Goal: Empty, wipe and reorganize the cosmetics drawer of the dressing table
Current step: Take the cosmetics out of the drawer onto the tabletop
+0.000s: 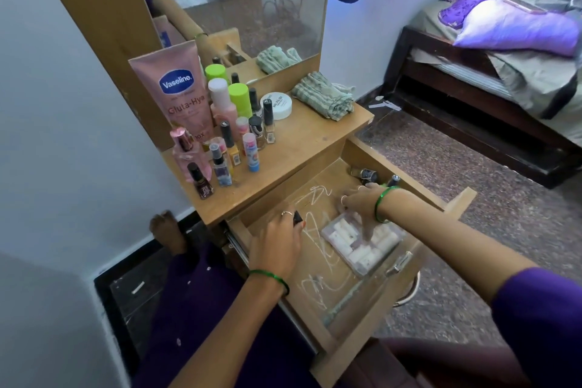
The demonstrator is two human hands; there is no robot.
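Cosmetics drawer [352, 321]: light wood, pulled fully open, floor marked with pale scribbles. Clear plastic box [362, 241] of white tubes: laid flat near the drawer's right side. 2 dark bottles [367, 174]: laid on their sides at the drawer's back right corner. Bottles and tubes [220, 123]: grouped upright at the tabletop's left edge. Folded cloth [324, 94]: placed at the tabletop's back right corner.

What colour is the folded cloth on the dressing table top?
Green and beige checked cloth, seen in the head view.
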